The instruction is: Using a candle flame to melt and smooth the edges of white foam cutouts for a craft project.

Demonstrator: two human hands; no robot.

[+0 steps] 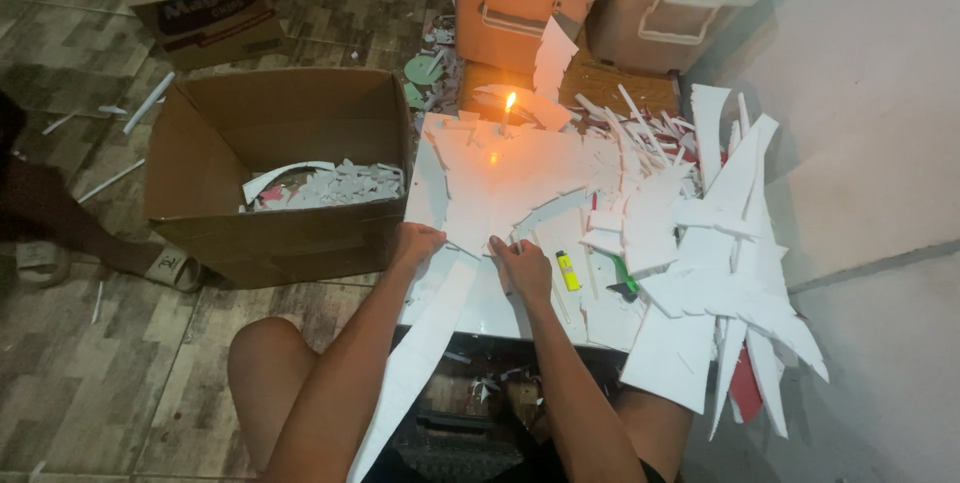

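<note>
a large white sheet (495,183) lies flat on the low desk (480,318), and both hands press on its near edge. the left hand (415,243) has its grip closed over the edge of the sheet at the left side, and the right hand (522,268) rests just beside it with the fingers curled on the sheet; whether its grip really pinches the sheet i cannot tell. a long white strip (415,363) hangs from the desk edge down between the arms. right of the right hand lies a small yellow lighter (567,270), and near it a green tool (625,278). behind the sheet a lit candle (509,108) burns. a heap of white offcuts (710,273) covers the right side of the desk. on the floor at the left stands an open cardboard box (280,173) with white scraps inside. two plastic bins (590,13) stand behind the desk.
</note>
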